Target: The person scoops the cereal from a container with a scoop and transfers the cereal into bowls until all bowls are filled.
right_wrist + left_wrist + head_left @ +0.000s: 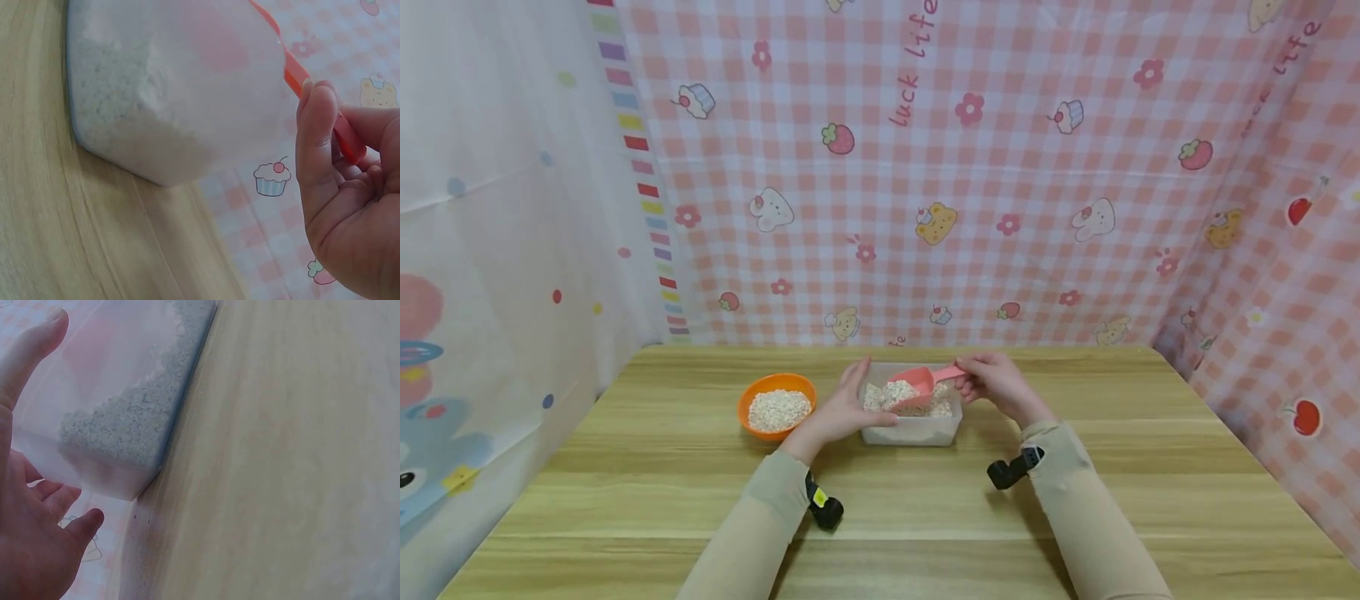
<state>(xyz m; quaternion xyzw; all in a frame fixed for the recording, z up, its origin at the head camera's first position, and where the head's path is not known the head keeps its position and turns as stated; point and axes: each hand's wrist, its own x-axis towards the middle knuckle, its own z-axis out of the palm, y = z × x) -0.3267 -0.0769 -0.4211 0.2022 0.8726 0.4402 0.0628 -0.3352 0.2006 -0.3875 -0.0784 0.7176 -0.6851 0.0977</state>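
Pink scoop (927, 381) distinct in head view, left-wrist blur through container (119, 381).

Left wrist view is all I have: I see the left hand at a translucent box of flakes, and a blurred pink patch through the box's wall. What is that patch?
Observer: It's a pink scoop. The head view shows flakes lying in it.
Operator: Is anyone holding it?
Observer: Yes. The right wrist view shows the right hand gripping its handle.
Operator: Is there another container out there?
Observer: Yes, in the head view an orange bowl, also with flakes in it, stands to the left of the translucent box.
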